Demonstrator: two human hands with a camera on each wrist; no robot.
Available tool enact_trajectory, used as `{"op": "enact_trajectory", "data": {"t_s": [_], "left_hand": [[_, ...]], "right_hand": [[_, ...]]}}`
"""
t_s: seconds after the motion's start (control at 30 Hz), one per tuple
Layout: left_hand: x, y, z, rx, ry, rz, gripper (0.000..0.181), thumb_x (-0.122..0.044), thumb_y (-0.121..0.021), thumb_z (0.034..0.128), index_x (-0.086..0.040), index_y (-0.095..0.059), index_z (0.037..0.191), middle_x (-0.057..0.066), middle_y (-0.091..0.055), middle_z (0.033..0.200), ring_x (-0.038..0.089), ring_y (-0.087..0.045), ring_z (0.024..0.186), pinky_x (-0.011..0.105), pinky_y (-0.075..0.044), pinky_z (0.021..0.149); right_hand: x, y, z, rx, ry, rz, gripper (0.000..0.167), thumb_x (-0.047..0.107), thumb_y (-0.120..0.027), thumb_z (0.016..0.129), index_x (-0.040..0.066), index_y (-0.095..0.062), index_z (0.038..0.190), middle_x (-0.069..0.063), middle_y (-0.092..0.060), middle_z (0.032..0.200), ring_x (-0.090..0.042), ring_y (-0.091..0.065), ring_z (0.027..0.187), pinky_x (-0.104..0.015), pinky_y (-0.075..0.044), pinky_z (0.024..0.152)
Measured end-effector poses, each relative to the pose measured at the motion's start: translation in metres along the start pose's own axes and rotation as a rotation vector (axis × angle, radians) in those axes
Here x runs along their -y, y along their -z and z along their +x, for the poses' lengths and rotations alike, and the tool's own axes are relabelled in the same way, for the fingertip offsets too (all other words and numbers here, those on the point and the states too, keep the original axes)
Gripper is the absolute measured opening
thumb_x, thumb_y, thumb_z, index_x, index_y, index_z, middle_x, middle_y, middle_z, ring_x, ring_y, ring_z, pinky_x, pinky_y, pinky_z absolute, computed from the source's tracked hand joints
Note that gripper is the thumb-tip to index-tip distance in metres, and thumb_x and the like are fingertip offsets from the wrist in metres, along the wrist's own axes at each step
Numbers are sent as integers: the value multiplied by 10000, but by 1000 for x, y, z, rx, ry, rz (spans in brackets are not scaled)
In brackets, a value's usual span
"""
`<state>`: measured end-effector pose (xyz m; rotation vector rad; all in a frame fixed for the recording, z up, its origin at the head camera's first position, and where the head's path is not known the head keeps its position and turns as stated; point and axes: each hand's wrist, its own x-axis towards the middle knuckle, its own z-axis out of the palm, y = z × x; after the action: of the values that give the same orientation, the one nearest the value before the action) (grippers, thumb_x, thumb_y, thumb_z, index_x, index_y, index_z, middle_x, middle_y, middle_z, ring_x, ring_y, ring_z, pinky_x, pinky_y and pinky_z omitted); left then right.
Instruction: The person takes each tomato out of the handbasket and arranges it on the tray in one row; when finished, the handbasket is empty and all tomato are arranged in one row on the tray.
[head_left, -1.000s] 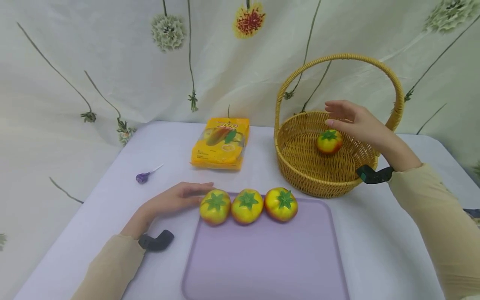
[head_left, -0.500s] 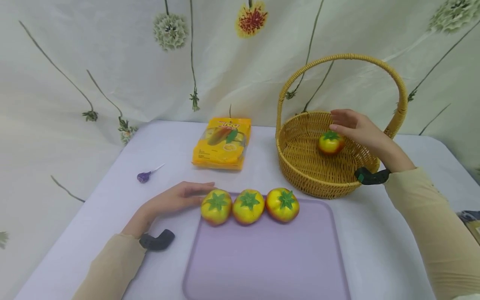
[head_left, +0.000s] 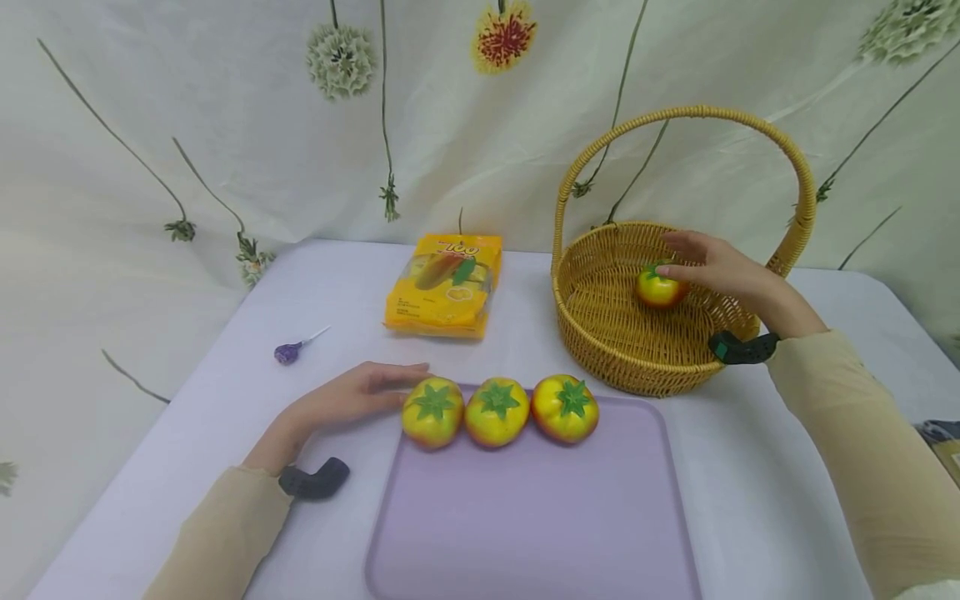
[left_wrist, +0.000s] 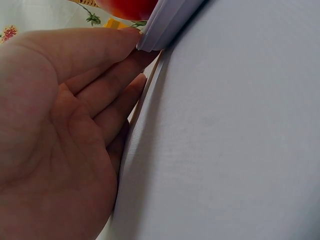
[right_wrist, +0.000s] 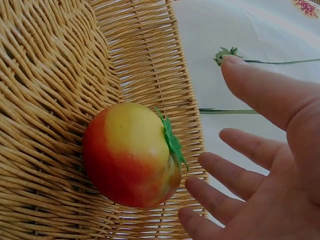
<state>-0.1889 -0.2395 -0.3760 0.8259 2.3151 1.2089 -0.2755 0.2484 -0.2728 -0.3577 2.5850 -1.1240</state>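
Observation:
My right hand [head_left: 716, 265] hovers in the wicker basket [head_left: 615, 342], just over a yellow-red persimmon [head_left: 660, 290] with green leaves. In the right wrist view its fingers are spread beside the persimmon [right_wrist: 132, 155], with a gap between thumb and fruit. At the far left corner of the lilac tray [head_left: 532, 517], my left hand [head_left: 348, 400] rests with fairly straight fingers. Its thumb tip meets the tray rim [left_wrist: 167, 20] in the left wrist view. Three more persimmons, left [head_left: 432, 412], middle [head_left: 497, 412] and right [head_left: 565, 408], line the tray's far edge.
A yellow snack bag [head_left: 442, 287] lies behind the tray on the white-covered table [head_left: 187, 467]. Left of it is a purple lollipop [head_left: 287, 353]. The basket's tall handle [head_left: 697, 112] arches above my right hand. A flowered cloth [head_left: 225, 100] hangs behind.
My right hand has come down into the basket, closer to the persimmon there. My left hand and the three persimmons on the tray have stayed put.

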Motion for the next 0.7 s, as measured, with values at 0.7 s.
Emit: {"op": "enact_trajectory", "data": {"t_s": [0.7], "left_hand": [[0, 0, 0, -3, 5, 16, 384, -163, -578, 935, -197, -558, 1317, 16, -439, 1406, 173, -345, 1307, 437, -223, 1079]], "right_hand": [[-15, -3, 15, 74, -48, -29, 767, 329, -563, 943, -54, -145, 1459, -307, -163, 1464, -450, -176, 1318, -595, -191, 1032]]}}
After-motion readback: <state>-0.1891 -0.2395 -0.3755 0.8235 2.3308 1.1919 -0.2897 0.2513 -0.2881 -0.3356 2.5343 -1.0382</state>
